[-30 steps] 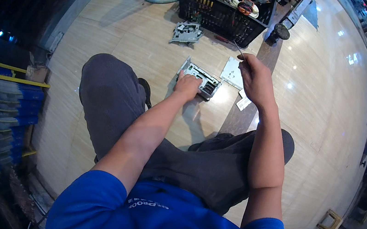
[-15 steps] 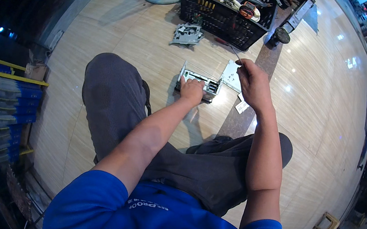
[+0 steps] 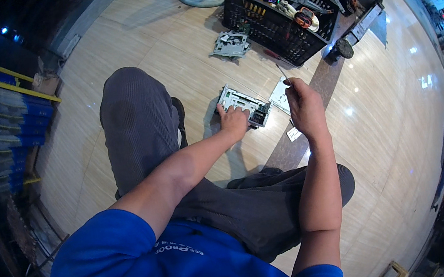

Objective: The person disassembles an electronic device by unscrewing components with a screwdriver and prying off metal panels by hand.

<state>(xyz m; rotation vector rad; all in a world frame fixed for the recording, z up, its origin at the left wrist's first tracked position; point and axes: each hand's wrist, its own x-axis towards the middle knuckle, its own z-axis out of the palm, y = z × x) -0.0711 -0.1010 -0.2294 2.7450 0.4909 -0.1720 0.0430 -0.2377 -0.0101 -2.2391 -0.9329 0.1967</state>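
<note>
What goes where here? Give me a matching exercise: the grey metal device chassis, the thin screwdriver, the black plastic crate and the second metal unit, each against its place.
1. grey metal device chassis
2. thin screwdriver
3. black plastic crate
4. second metal unit

A. raised in the right hand
B. on the floor beside the crate
C. under the left hand
D. farthest from the person, full of tools

Pairs: 1-C, 2-A, 3-D, 4-B

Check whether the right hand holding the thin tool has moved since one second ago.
Cannot tell. The right hand holds the thin tool just right of the metal chassis as before; the camera shifted.
</note>
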